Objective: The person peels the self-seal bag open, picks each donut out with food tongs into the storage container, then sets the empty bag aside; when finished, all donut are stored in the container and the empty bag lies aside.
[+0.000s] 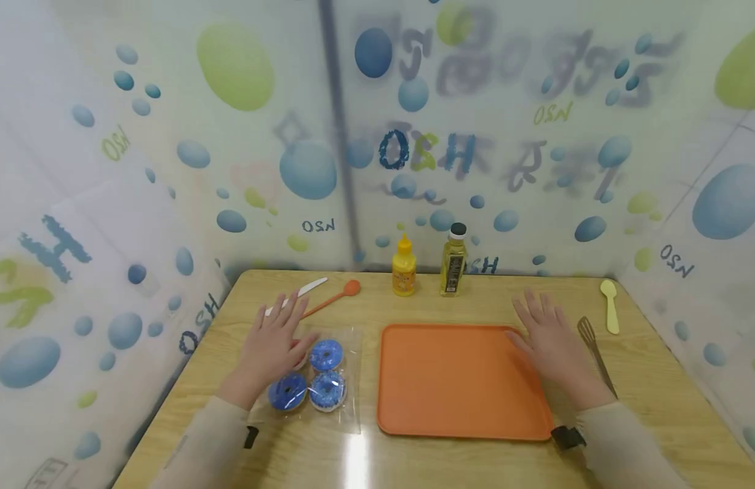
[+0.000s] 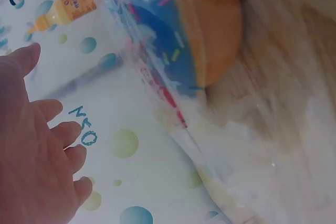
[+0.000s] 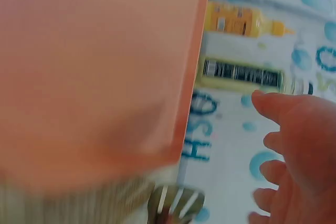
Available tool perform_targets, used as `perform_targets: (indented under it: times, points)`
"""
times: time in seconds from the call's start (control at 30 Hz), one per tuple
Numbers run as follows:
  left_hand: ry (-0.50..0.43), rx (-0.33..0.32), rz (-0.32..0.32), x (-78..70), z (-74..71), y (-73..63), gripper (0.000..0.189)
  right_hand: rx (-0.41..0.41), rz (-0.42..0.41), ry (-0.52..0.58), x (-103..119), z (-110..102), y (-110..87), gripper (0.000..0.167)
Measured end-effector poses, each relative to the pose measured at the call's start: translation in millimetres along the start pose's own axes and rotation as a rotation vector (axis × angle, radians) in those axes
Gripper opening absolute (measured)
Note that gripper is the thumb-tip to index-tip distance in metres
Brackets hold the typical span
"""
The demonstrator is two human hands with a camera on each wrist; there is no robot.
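My left hand (image 1: 272, 350) hovers with its fingers spread over a clear plastic bag (image 1: 353, 407) of toy donuts, holding nothing. Blue-iced donuts (image 1: 326, 355) show through the bag, and a red one (image 1: 299, 354) is partly hidden by the hand. In the left wrist view a donut (image 2: 220, 30) with blue icing looms close inside its wrapping. My right hand (image 1: 551, 346), fingers extended, is above the right edge of an orange tray (image 1: 463, 380) and grips nothing. A brown whisk (image 1: 597, 353) lies just right of that hand, its handle end hidden by the sleeve.
At the back stand a yellow squeeze bottle (image 1: 404, 268) and an oil bottle (image 1: 453, 261) with a black cap. A white knife (image 1: 312, 286) and an orange spoon (image 1: 350, 288) lie back left. Far right is a pale yellow spoon (image 1: 609, 305). Patterned walls enclose the wooden table (image 1: 414, 465).
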State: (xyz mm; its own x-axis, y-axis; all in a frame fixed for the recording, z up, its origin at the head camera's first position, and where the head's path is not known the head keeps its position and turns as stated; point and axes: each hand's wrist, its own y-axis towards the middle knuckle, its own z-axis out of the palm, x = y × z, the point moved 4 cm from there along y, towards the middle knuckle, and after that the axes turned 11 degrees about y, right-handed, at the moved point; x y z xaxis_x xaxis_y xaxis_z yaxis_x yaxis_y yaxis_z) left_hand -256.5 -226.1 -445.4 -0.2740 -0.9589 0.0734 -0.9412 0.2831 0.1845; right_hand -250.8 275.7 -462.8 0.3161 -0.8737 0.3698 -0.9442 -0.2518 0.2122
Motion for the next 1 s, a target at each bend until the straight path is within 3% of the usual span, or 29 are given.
perform_targets:
  times: [0.23, 0.37, 0.5, 0.63, 0.83, 1.0]
  points:
    - [-0.061, -0.020, 0.021, 9.5, -0.4, -10.8, 0.081, 0.001, -0.033, 0.040, 40, 12, 4.3, 0.066]
    - [-0.080, -0.001, 0.017, 17.2, -1.4, -20.5, 0.080, -0.005, -0.102, 0.074, 64, 24, 6.2, 0.056]
    - [-0.107, -0.003, 0.005, 26.9, -1.8, -29.4, 0.068, 0.004, -0.197, 0.082, 88, 36, 6.9, 0.049]
    - [-0.142, 0.003, 0.023, 40.3, -1.0, -35.2, 0.049, 0.048, -0.218, 0.068, 112, 47, 5.7, 0.047]
    - [-0.225, 0.140, 0.095, 61.4, -1.6, -43.0, 0.030, 0.084, -0.327, 0.070, 153, 68, 4.2, 0.041]
    - [-0.277, 0.249, 0.082, 75.7, 9.6, -51.3, 0.027, 0.125, -0.414, 0.119, 184, 82, -0.7, 0.037]
